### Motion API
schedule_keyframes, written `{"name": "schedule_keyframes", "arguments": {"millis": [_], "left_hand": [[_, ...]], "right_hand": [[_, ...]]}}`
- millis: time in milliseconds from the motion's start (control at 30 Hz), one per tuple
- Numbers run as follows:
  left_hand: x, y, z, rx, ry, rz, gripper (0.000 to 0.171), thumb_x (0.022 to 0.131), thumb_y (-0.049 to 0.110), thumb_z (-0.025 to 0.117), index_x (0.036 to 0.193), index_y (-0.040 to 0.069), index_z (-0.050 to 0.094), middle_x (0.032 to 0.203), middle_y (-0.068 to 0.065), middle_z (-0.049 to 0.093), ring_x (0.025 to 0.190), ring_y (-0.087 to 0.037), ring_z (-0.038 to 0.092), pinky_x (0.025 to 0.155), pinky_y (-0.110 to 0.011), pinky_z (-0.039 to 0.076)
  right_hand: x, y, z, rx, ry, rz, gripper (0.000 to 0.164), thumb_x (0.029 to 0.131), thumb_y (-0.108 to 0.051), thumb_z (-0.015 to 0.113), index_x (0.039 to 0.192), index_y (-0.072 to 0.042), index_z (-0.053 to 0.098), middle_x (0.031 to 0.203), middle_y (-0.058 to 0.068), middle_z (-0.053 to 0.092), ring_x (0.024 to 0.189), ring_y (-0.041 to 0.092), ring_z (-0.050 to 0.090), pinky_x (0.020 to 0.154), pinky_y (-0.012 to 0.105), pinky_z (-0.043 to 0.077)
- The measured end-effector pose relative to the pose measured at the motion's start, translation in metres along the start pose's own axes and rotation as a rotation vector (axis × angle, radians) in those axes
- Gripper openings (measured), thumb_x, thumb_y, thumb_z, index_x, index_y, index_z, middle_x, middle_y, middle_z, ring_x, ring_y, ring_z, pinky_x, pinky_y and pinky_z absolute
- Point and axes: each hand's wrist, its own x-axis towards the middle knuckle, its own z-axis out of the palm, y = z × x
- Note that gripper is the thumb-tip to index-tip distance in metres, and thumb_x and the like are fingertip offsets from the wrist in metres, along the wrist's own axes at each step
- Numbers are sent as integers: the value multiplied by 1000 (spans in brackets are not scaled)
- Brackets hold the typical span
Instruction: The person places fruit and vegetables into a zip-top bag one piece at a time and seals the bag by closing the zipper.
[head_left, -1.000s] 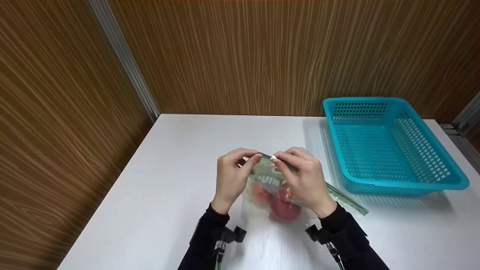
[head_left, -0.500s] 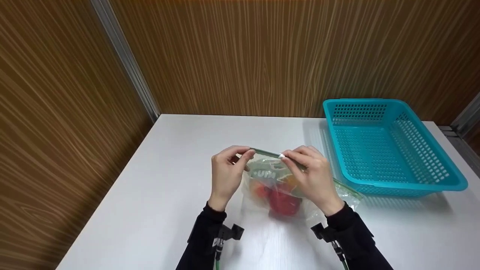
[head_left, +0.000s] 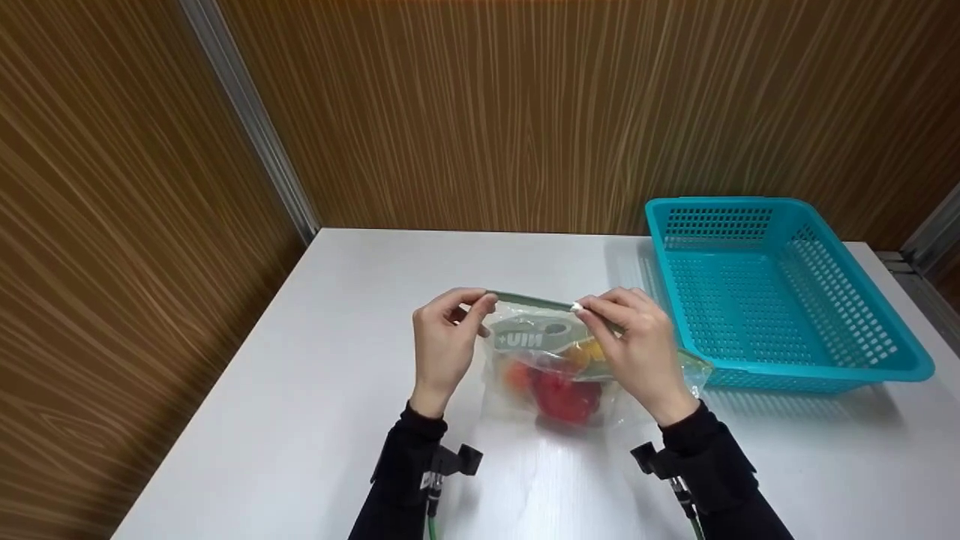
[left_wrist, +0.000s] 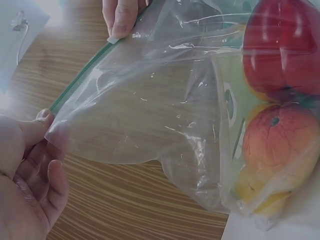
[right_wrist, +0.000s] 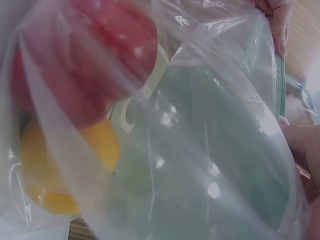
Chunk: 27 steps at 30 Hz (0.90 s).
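Both hands hold a clear zip bag (head_left: 529,339) by its green zip strip (head_left: 529,301), just above the table. My left hand (head_left: 445,346) pinches the strip's left corner between thumb and forefinger. Farther right along it, my right hand (head_left: 641,351) pinches the white slider (head_left: 576,307), which also shows as a white tab in the left wrist view. Inside the bag are a red bell pepper (left_wrist: 280,50), a red-and-yellow peach-like fruit (left_wrist: 277,137) and a yellow piece (right_wrist: 102,145), partly covered by the pepper. My right hand hides part of the strip's right half.
A turquoise perforated basket (head_left: 795,370) stands at the table's right side, close to the bag's right corner. Wood-grain panels (head_left: 480,112) rise behind and to the left of the white table (head_left: 360,300).
My right hand has moved right with the slider, and my left hand has shifted slightly left. The strip between them shows longer; the bag's right corner has come up and inward.
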Motion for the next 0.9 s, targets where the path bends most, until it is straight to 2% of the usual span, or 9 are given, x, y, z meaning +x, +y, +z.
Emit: {"name": "schedule_keyframes", "arguments": {"millis": [667,900], "left_hand": [[3,-7,-8,21,36,-31,20,84,33,69,90,15,75,79,-5,73,52,-11,61,49,-23,44],[5,-11,-9,9,50,-46,20,84,33,69,90,15,74,79,-6,72,52,-12,61,50,-22,44]], "right_hand": [[0,10,-8,-55,-3,57,15,82,-15,72,95,-9,76,81,5,69,80,18,57,71,26,38],[0,14,-10,-86,25,42,15,81,-15,73,94,-9,76,80,7,69,80,20,58,72,30,36]]}}
